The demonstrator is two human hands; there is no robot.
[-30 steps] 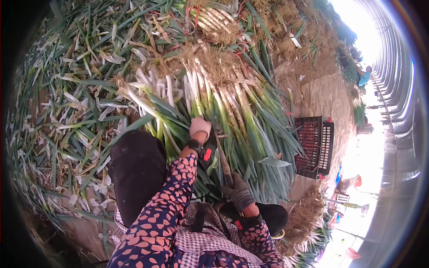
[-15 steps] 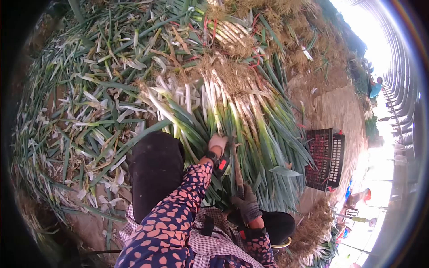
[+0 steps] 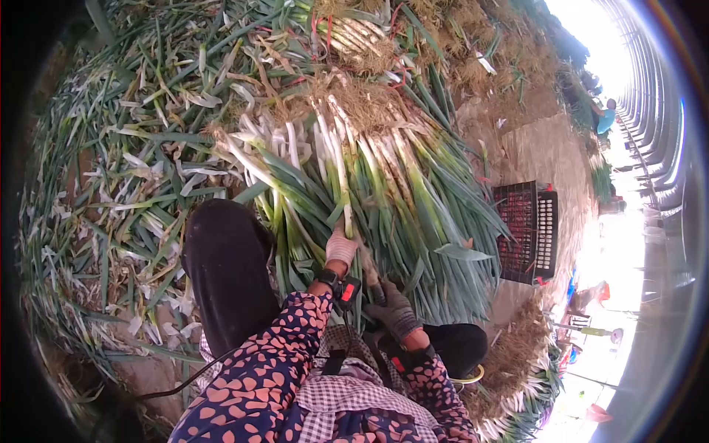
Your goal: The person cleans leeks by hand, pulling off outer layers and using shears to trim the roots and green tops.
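My left hand (image 3: 340, 249), in a pale glove, is closed round the green part of a green onion (image 3: 342, 184). That onion lies on a thick pile of green onions (image 3: 425, 210), roots pointing away from me and leaves towards me. Lower and to the right, my right hand (image 3: 396, 314) wears a dark grey glove. Its fingers are wrapped round a long, narrow brownish thing (image 3: 369, 267), which reaches up beside my left hand. Blur hides its exact kind.
Stripped leaves and peelings (image 3: 148, 184) cover the ground at left. A tied bundle of green onions (image 3: 351, 33) lies at the far side. A black plastic crate (image 3: 526, 232) stands at right, more onions (image 3: 517, 399) at lower right. Another person (image 3: 605, 118) is far off.
The view has shifted, so the pile and crate sit further left and higher. My right hand and the brownish thing have come closer to my left hand. Both hands keep their grip.
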